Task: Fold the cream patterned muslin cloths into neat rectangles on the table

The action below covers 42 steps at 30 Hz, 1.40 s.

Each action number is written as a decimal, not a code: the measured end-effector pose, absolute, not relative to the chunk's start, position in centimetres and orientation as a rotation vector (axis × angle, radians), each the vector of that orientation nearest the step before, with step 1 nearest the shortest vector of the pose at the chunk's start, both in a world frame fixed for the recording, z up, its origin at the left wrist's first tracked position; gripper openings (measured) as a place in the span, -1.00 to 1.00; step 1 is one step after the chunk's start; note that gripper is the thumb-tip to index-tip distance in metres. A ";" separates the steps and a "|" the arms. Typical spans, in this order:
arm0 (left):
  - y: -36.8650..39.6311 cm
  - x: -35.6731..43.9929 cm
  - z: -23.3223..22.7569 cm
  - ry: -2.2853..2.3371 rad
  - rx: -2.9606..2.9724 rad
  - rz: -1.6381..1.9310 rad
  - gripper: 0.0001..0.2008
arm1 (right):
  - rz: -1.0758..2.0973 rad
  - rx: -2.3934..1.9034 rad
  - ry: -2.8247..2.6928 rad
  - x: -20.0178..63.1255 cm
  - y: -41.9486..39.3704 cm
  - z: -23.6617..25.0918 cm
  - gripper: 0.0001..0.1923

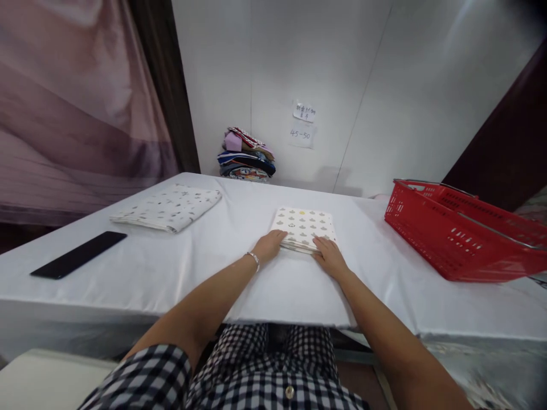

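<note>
A folded white cloth (304,223) with rows of small grey boat-like prints and one yellow mark lies flat on the white-covered table (273,290). At its near left corner, my left hand (268,246) grips the edge, fingers on top. My right hand (330,257) holds the near right corner the same way, with its thumb at the front edge. Parts of the fingers on the underside are hidden.
To the left lie a larger folded white cloth (168,206) with dark prints and a flat black object (79,254). A red basket (465,239) stands at the right. Stacked folded fabrics (247,159) rest against the back wall, beside paper notes (301,134).
</note>
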<state>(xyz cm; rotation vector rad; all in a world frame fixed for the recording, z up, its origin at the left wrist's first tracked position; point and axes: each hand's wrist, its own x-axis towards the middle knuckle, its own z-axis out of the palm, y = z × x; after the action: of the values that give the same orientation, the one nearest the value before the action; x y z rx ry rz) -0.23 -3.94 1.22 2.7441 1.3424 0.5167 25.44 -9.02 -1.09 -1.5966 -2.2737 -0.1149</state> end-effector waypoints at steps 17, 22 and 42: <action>-5.8 -0.8 11.6 1.320 2.703 0.339 -0.26 | -0.404 -1.546 -2.170 25.6 -11.6 1.1 -0.35; -6.4 -3.0 12.8 1.216 2.636 0.592 -0.31 | -0.348 -1.415 -2.119 26.6 -12.7 4.9 -0.43; 5.3 -1.8 12.3 1.466 1.962 0.965 -0.42 | 0.631 -1.480 -1.454 28.4 -0.4 8.3 -0.39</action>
<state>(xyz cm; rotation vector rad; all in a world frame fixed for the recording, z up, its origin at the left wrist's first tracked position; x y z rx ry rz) -1.76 5.32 12.28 1.9615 1.4659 0.9646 28.36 -0.43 8.31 -1.4798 -1.4537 0.6312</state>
